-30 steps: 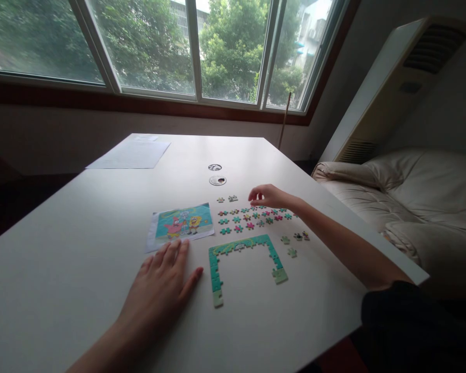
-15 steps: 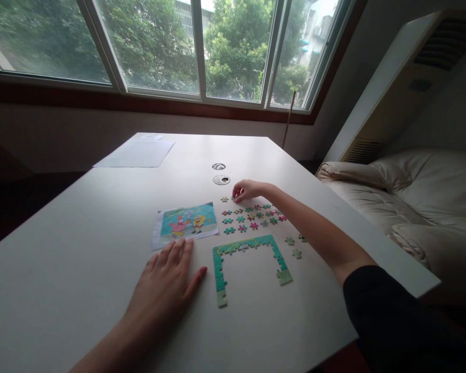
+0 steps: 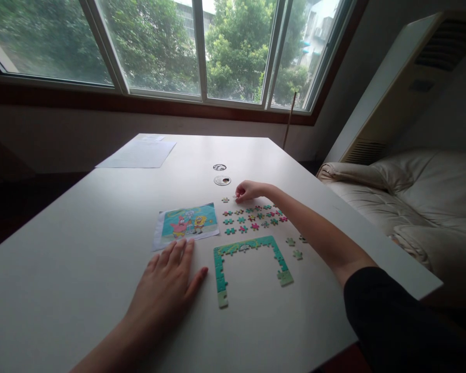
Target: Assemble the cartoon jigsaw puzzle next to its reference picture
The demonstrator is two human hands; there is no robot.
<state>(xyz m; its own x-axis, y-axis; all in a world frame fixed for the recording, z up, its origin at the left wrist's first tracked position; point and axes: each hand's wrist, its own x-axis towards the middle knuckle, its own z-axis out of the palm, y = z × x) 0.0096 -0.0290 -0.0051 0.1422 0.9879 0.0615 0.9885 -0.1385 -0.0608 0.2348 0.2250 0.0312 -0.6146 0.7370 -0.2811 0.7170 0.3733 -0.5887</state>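
While the left hand [image 3: 163, 282] lies flat, fingertips at the near edge of the picture sheet [image 3: 189, 223], the right hand [image 3: 250, 191] pinches a puzzle piece [image 3: 235, 197] beyond the loose pieces [image 3: 254, 226]. A three-sided puzzle border [image 3: 218, 269] sits nearer.

Right hand [image 3: 250, 190] has been moved left since earlier; a far-row puzzle piece [image 3: 235, 197] is now pinched.
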